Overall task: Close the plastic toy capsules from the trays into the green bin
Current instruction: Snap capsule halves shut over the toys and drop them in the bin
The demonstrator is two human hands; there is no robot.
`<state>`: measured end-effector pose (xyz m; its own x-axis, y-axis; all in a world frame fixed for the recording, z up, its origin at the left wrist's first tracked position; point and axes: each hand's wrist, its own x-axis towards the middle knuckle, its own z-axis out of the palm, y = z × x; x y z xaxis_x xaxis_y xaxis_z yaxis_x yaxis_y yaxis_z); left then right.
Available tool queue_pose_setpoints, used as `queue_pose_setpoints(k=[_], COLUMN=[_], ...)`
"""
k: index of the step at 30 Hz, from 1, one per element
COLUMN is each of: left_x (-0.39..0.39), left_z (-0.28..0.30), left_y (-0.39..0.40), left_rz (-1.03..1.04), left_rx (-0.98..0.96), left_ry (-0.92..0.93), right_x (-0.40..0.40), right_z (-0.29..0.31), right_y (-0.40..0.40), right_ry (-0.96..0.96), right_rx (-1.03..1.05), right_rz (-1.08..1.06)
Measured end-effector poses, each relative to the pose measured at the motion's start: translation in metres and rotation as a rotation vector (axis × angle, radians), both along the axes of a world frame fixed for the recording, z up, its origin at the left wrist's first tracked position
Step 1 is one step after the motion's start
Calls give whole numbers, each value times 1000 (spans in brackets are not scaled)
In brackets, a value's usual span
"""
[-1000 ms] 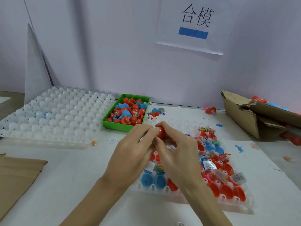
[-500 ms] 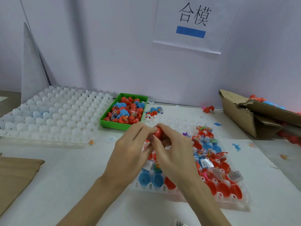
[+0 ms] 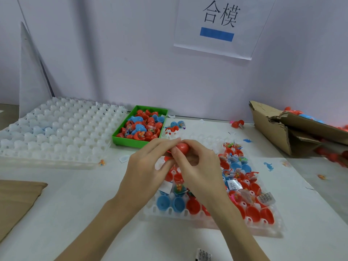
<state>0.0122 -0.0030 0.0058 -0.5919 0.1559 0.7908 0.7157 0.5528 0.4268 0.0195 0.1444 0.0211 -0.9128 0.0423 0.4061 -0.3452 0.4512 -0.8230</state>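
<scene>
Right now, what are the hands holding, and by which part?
Both hands pinch one red capsule: left hand on its left end, right hand around its right side.

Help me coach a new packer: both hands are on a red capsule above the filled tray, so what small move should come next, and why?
Probably a last squeeze to close it, then a drop into the green bin. The left hand and right hand pinch the red capsule between fingertips above the filled tray. Whether its halves have fully met is hidden by the fingers.
</scene>
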Motion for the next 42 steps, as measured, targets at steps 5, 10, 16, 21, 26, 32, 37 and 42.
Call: queue_pose_setpoints(k=[5,10,16,21,26,32,37,42], left_x=[-1,6,7,3,-8,-6,-3,2], left_z=[-3,-7,-3,1,13,20,23,25], left_y=[-2,6,7,8,-7,-5,-3,0], left_rz=[-4,11,18,-1,-171,-482,-645,-673], left_rx=[-12,-50,-69,156,651,987,1089,1138], left_ry=[-7,-30,10,-227,-653,-954,-1213,-1324], right_x=[-3,-4,0,3,3,6,7,6], right_z=[-3,-5,-3,-1,4,-2,-5,-4], right_y=[3,12,4,1,5,-7,-13,-10], right_ry=[-40,-15,51,40,53,202,232,276], right_rx=[97,183,177,138,187,175,121,131], right_rz=[42,16,-10,-11,54,-5,13,-71])
